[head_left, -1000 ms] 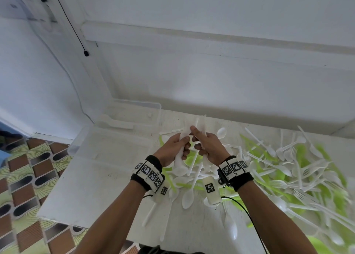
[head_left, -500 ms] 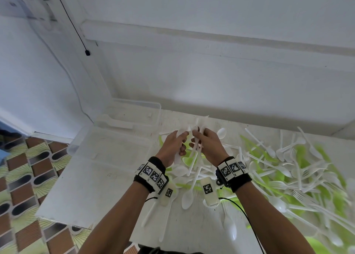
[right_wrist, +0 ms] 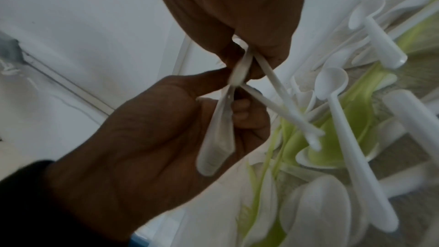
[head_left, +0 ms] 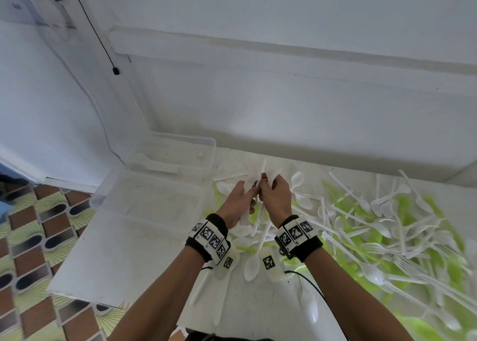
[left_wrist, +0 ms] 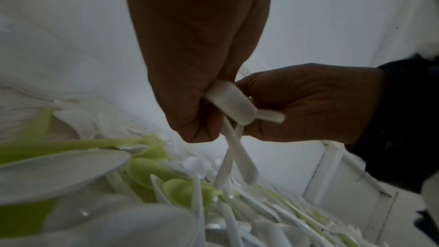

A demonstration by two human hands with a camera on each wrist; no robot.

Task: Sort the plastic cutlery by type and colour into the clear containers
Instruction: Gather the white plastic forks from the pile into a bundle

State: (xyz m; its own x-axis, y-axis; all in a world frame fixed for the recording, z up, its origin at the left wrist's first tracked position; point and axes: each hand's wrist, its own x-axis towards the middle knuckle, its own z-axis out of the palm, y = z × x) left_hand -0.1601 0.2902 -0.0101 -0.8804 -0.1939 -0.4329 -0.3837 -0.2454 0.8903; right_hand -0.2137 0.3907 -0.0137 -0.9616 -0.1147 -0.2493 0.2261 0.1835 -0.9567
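Observation:
My left hand [head_left: 249, 195] and right hand [head_left: 267, 185] meet fingertip to fingertip above the left edge of the cutlery pile [head_left: 387, 227]. Both pinch a small bundle of white spoons [head_left: 260, 173]. In the left wrist view the left hand [left_wrist: 202, 99] grips a spoon bowl [left_wrist: 234, 103], and two handles [left_wrist: 234, 157] hang crossed below it. In the right wrist view the right hand [right_wrist: 247, 57] pinches crossed white handles [right_wrist: 282, 104], while the left hand [right_wrist: 213, 89] holds a spoon [right_wrist: 217, 144] against its palm. Two clear containers [head_left: 144, 201] stand just to the left.
The far clear container [head_left: 196, 144] holds one white piece [head_left: 154, 165]. White and green spoons and forks cover the table's right half; loose white spoons [head_left: 251, 263] lie under my wrists. The wall [head_left: 284, 108] rises right behind, and the table edge [head_left: 77, 295] drops to a patterned floor at left.
Both hands stay over the same spot. Their fingers have drawn closer together and shifted the white spoons between them, whose handles now stick up past the fingertips.

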